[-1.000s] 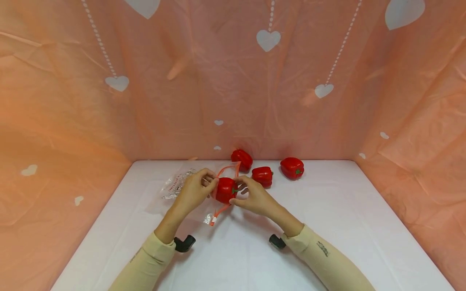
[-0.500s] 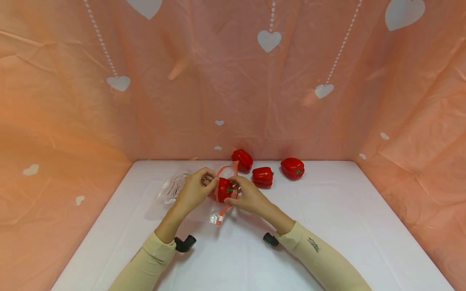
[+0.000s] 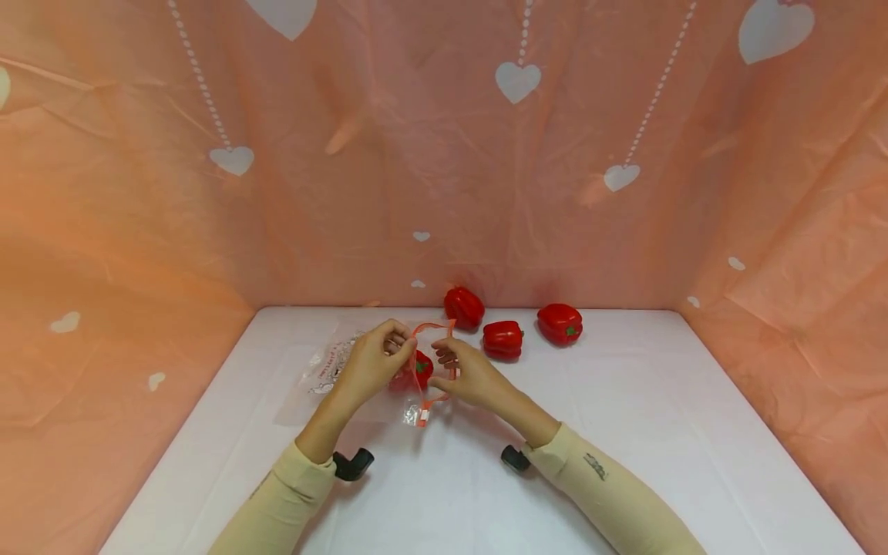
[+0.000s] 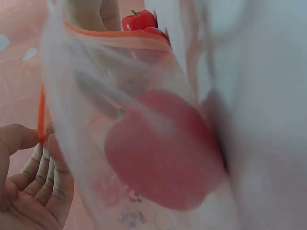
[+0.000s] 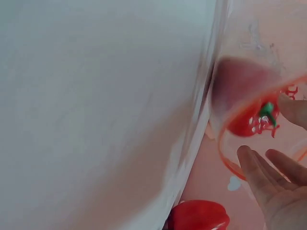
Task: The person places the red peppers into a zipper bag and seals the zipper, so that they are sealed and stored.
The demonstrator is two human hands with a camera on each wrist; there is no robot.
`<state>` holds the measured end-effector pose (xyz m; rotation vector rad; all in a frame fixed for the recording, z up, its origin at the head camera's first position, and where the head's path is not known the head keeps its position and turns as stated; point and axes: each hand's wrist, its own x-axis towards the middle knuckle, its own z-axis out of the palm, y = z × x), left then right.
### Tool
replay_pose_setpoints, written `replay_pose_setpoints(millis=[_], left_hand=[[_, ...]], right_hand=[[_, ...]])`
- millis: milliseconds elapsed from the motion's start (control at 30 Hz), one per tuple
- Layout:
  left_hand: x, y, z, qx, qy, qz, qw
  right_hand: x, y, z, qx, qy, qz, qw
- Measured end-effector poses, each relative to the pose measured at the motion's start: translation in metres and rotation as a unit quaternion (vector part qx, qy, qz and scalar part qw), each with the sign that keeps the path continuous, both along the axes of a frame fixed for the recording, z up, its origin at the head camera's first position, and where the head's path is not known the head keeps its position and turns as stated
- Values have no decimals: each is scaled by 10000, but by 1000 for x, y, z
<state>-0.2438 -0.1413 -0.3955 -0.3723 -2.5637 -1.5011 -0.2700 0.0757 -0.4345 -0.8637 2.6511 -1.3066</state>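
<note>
- The left hand [image 3: 373, 364] pinches one side of the clear bag [image 3: 347, 378] by its orange rim [image 3: 432, 330], with the fingers curled on the plastic.
- The right hand [image 3: 466, 375] is at the other side of the bag's mouth. Its fingers look loose and fairly straight, and I cannot tell if they grip the rim or only touch it.
- One red pepper [image 4: 163, 153] sits inside the bag, between the two hands. Its green stem [image 5: 267, 111] points toward the open mouth.
- The bag's mouth is wide open, so the pepper could roll back out if the bag tips toward the opening.
- The plastic is thin and slippery, so I think it could slide out of the left hand's pinch, and then the bag would flop down.
- If the right hand lets the rim sag, the mouth could fold over.
- The bag lies on the white table [image 3: 624, 432], near the middle.
- Three more red peppers [image 3: 502, 339] lie loose on the table, behind the hands near the pink wall. They are in no bag.
</note>
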Motion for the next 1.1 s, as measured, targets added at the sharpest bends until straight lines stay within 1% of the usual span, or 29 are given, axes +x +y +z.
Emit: replay_pose_setpoints(millis=[100,267,400,500,667,833,967,1100], left_hand=[[-1,-1,-1,37,-9,-52,10000],[-2,-1,-2,-60,-20,-38,10000],[-2,-1,-2,-162,-76,6,9998],[-2,-1,-3,-173,-75,-25,9998],[-2,0,-4,-229,-50,-51,9997],[-2,0,-4,-272,-114,-79,9995],[-2,0,-3,-281,-148,-99,9994],[-2,-1,-3,-319,-145,-93,9993]], right_hand=[[1,8,1,-132,83,29,9999],[1,27,3,-221,411,-98,9989],[1,42,9,-139,502,-308,9982],[0,53,14,-107,618,-453,9970],[-6,67,19,-100,938,-470,9944],[-12,79,24,105,1137,-564,9919],[-17,89,27,213,1142,-685,9909],[-23,99,26,190,1003,-758,9919]])
